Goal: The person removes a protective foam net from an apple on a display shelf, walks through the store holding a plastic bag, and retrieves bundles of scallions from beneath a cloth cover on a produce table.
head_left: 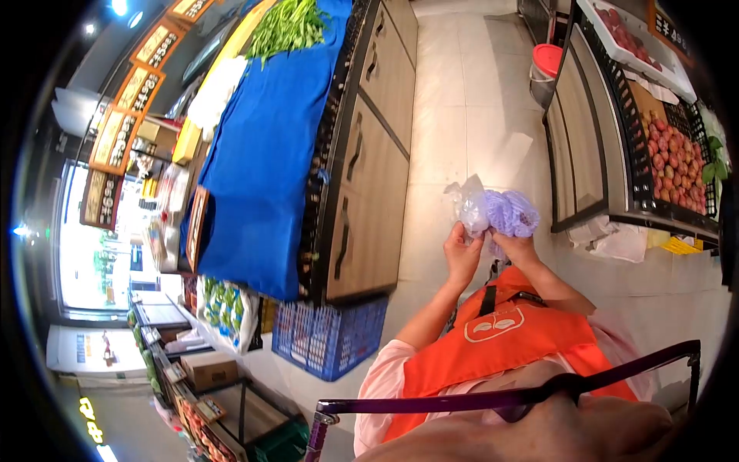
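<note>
Head view, from where I stand.
Item: clear plastic bag (pixel 469 206), crumpled, above the aisle floor (pixel 439 115); left hand (pixel 463 250) pinching its lower edge between thumb and fingers.
Item: purple mesh netting (pixel 512 213), bunched, against the bag; right hand (pixel 517 248) pinching its near end, fingertips partly hidden.
Done, I judge: both pieces in hand, side by side.
Left: neither spread out nor laid down; contents of the bag, cannot tell.
Surroundings: blue cloth (pixel 262 154) over the counter, leafy greens (pixel 289 29) on it; blue crate (pixel 327 339); red fruit (pixel 673 162) opposite.
</note>
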Demonstrator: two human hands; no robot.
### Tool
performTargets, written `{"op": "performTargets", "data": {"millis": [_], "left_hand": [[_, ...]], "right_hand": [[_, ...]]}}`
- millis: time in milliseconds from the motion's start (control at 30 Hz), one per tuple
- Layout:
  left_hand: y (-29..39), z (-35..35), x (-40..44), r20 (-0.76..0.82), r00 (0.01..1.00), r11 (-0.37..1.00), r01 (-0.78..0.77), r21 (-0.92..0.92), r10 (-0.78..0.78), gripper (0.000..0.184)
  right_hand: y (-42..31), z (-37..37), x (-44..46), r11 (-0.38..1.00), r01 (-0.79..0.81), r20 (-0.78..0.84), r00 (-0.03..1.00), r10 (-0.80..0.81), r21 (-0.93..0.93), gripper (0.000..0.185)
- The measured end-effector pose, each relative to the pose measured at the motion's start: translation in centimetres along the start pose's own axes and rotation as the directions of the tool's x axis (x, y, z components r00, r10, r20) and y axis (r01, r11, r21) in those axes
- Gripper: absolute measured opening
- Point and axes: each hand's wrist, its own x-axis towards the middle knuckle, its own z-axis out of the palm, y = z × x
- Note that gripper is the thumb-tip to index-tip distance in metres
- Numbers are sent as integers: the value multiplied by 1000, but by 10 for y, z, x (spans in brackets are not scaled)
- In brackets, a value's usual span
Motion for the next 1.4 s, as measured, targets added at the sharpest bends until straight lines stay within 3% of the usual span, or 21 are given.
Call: {"op": "performTargets", "data": {"millis": [133, 233, 333, 567, 667, 733, 767, 833, 867, 1033, 1133, 1167, 1267, 1333, 1400], "left_hand": [[-11, 22, 94, 49, 998, 996, 47, -70, -43, 21], [-8, 37, 174, 40, 999, 994, 36, -99, -32, 21], [-1, 53, 251, 17, 999, 991, 41, -127, -39, 22], [-10, 93, 413, 36, 999, 991, 40, -125, -36, 24], [-19, 111, 497, 89, 993, 989, 93, -111, -83, 25], [-29, 121, 556, 134, 981, 987, 152, -56, -143, 27], [-30, 133, 587, 147, 970, 947, 224, -229, -194, 28], [-28, 155, 653, 244, 923, 852, 372, -368, -298, 26], [-38, 164, 687, 276, 924, 831, 365, -420, -266, 27], [-49, 220, 837, 481, 791, 677, 591, -439, -378, 31], [-68, 274, 909, 574, 662, 536, 741, -404, -483, 39], [-78, 290, 933, 579, 640, 500, 764, -408, -506, 42], [-87, 341, 994, 564, 624, 439, 781, -444, -540, 49], [-94, 379, 1039, 529, 688, 491, 726, -481, -498, 52], [-98, 407, 1076, 587, 657, 392, 754, -527, -474, 50]], "right_hand": [[35, 1, 84, 918, -318, 90, 948, 305, 235, 32], [56, 12, 162, 969, -210, 81, 976, 201, 131, 31], [64, 13, 245, 912, -317, 193, 942, 273, 261, 36], [112, 21, 407, 869, -328, 197, 942, 272, 369, 35], [147, 24, 483, 901, -370, 129, 928, 348, 228, 38], [174, 22, 534, 815, -413, 149, 910, 387, 406, 41], [188, 21, 562, 753, -429, 153, 899, 410, 499, 42], [183, 16, 621, 621, -444, 89, 852, 517, 646, 39], [190, 9, 647, 627, -426, 39, 845, 533, 652, 38], [218, -24, 770, 733, -276, -187, 857, 481, 622, 35], [236, -36, 828, 746, -266, -306, 789, 532, 611, 38], [259, -39, 850, 742, -235, -297, 809, 508, 628, 41], [322, -52, 920, 679, -352, -239, 751, 616, 644, 44], [358, -55, 974, 617, -255, -206, 791, 576, 744, 42], [370, -62, 1027, 542, -271, -107, 817, 566, 796, 40]]}}
